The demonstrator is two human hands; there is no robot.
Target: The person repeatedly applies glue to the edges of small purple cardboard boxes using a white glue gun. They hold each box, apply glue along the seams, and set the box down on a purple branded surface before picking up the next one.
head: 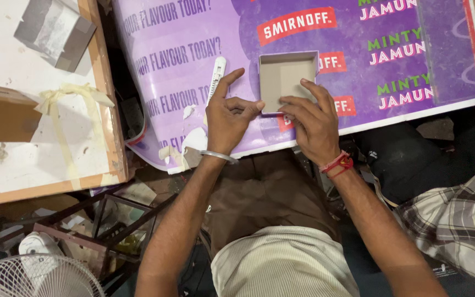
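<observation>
Resting on a purple printed banner sheet (314, 33) spread over the worktop, a small open grey cardboard box (284, 77) sits between both hands. The left hand (227, 118) curls its fingers shut against the box's near-left corner, index finger raised; the right hand (314, 124) presses spread fingers on its near edge. A white utility knife (216, 77) lies just left.

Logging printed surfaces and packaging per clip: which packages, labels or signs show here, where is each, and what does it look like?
Printed poster sheet: flat under both hands, purple with red label blocks, green and white lettering, white edge.
Small open box: on the poster, square, grey-brown card; fingers of the left hand and right hand at its near edge.
Grey and white carton: top left, on the white board.
</observation>
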